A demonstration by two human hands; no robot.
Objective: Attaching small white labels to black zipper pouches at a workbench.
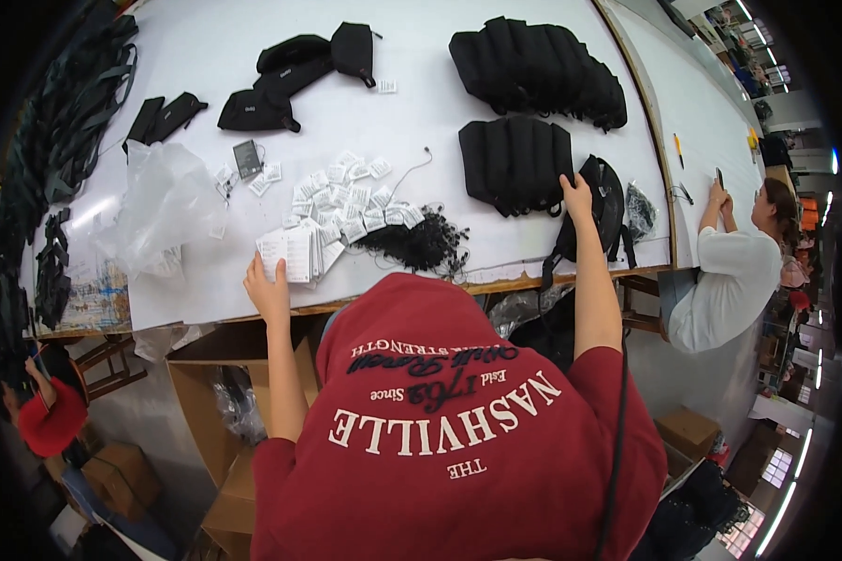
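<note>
My left hand (pixel 269 292) is at the table's near edge, thumb and fingers closed about the lower corner of a stack of white printed cards (pixel 290 254). A loose heap of small white tags (pixel 341 198) lies just beyond it. Beside the stack is a tangle of thin black cords (pixel 430 241). My right hand (pixel 577 198) reaches further right, with its fingers on the near right end of a row of black fabric bags (pixel 515 164). Right against that hand lies another black bag with straps (pixel 603 201). What its fingertips grip is partly hidden.
More black bags (pixel 538 70) lie in a row at the far right; black pouches (pixel 295 75) sit further left. A clear plastic bag (pixel 164 201) and black straps (pixel 84 103) cover the left. Across the right-hand table, a person (pixel 734 271) holds a phone. Cardboard boxes (pixel 201 402) stand below.
</note>
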